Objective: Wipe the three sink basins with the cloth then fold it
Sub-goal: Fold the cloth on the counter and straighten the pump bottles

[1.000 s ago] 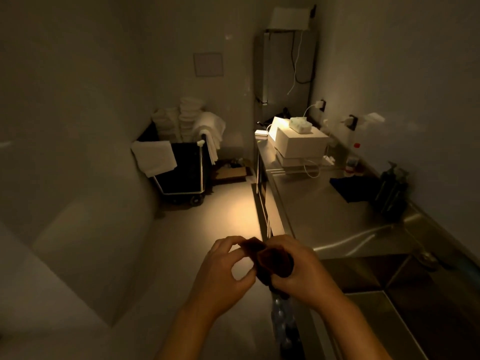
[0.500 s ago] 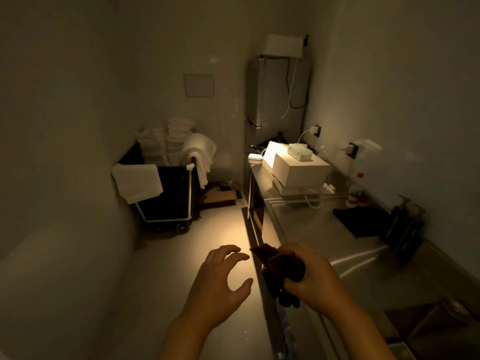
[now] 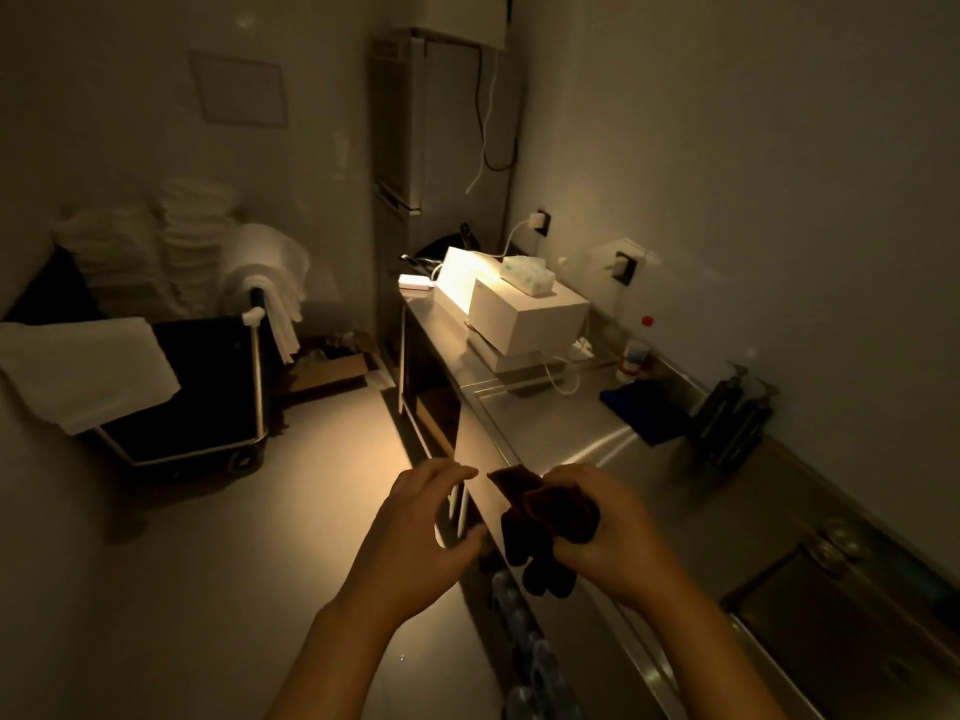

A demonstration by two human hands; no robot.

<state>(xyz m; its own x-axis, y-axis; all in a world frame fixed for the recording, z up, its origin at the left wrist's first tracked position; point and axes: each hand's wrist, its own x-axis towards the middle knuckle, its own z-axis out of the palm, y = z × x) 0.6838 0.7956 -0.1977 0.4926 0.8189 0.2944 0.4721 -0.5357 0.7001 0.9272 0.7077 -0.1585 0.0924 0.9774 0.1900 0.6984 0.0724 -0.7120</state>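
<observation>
My right hand (image 3: 618, 537) grips a dark, bunched cloth (image 3: 545, 522) in front of me, over the front edge of the steel counter (image 3: 561, 433). A corner of the cloth sticks out to the left and part of it hangs below my fingers. My left hand (image 3: 421, 537) is just left of it, fingers curled and apart, holding nothing, with a small gap to the cloth corner. One sink basin (image 3: 857, 631) shows at the lower right, dark inside. The other basins are out of view.
White boxes (image 3: 524, 314), a cable, a red-capped bottle (image 3: 635, 353), a dark mat (image 3: 644, 407) and dark pump bottles (image 3: 732, 423) stand on the counter. A black cart (image 3: 192, 387) with white towels is at the left. A tall steel cabinet (image 3: 441, 148) stands behind. Bottles lie below the counter edge.
My left hand has let go of the cloth and drawn slightly left, fingers open. The view has tilted up and leftward, so less of the sink shows.
</observation>
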